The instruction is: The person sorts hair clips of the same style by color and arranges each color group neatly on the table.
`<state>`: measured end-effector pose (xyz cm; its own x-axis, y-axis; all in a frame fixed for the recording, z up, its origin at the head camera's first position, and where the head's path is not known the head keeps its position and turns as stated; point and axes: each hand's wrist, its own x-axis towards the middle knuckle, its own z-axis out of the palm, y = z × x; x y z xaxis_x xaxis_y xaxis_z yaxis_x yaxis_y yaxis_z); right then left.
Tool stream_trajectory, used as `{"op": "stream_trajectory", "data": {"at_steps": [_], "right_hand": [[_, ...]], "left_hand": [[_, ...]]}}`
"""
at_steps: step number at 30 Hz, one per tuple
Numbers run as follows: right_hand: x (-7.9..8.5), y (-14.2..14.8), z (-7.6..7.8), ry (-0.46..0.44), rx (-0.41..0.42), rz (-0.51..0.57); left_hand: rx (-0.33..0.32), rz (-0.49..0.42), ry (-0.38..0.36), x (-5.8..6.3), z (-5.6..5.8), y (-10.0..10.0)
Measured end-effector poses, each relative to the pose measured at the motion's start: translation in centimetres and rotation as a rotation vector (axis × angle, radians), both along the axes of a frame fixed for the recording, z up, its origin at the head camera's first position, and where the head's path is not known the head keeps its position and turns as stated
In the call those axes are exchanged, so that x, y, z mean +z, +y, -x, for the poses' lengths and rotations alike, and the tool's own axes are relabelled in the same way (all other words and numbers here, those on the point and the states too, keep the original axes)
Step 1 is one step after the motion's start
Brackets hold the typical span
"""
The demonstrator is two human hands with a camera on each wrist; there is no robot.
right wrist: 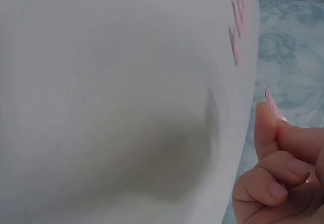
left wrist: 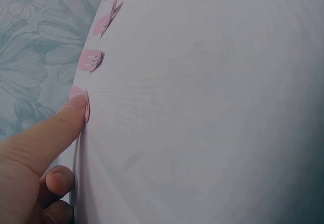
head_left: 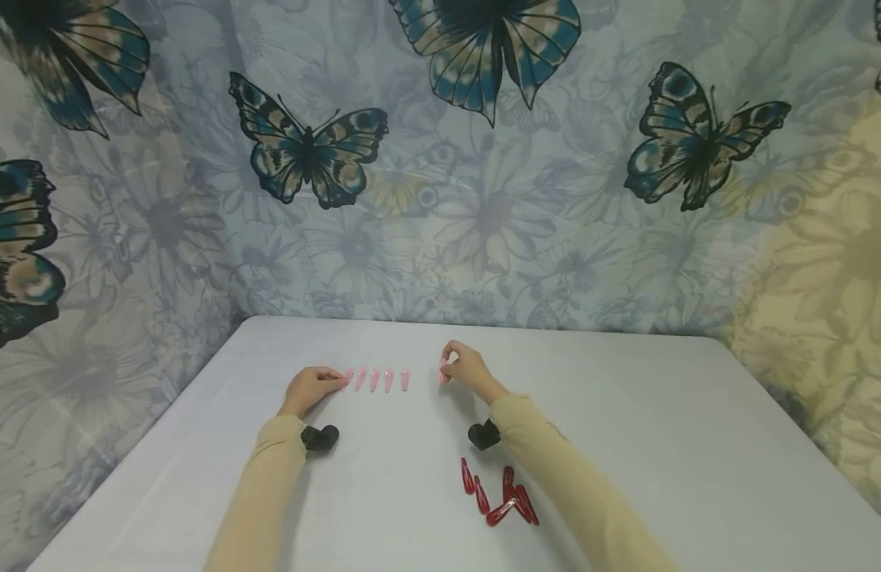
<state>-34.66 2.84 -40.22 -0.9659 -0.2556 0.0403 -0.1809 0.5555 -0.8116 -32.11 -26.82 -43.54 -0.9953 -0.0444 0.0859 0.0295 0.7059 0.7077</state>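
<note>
Several pink snap hair clips [head_left: 374, 380] lie side by side in a row toward the back of the table. My left hand [head_left: 314, 389] is at the row's left end, where an outstretched digit touches the leftmost pink hair clip [left wrist: 87, 113]; the fingertip covers part of that clip. To the right of the row, my right hand [head_left: 473, 373] pinches another pink hair clip [right wrist: 272, 102] between thumb and forefinger, raised over the table, pointed end up in the right wrist view. The other fingers of this hand are curled in.
Several red snap hair clips [head_left: 481, 494] lie loosely, some overlapping, near the right forearm at the front. They rest on a white table [head_left: 669, 429], whose back edge meets a wall covering [head_left: 483, 238] printed with butterflies and flowers.
</note>
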Motion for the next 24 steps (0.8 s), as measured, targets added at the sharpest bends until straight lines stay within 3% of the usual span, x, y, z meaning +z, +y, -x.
{"op": "stream_trajectory", "data": {"at_steps": [9, 19, 24], "right_hand": [[-0.8, -2.1, 0.4, 0.048, 0.039, -0.071], [-1.9, -3.0, 0.3, 0.032, 0.011, -0.016], [-1.9, -3.5, 0.4, 0.081, 0.036, -0.013]], "left_hand": [[0.012, 0.010, 0.000, -0.2, 0.1, 0.1], [0.014, -0.009, -0.015, -1.0, 0.0, 0.6], [0.041, -0.007, -0.001, -0.8, 0.2, 0.2]]}}
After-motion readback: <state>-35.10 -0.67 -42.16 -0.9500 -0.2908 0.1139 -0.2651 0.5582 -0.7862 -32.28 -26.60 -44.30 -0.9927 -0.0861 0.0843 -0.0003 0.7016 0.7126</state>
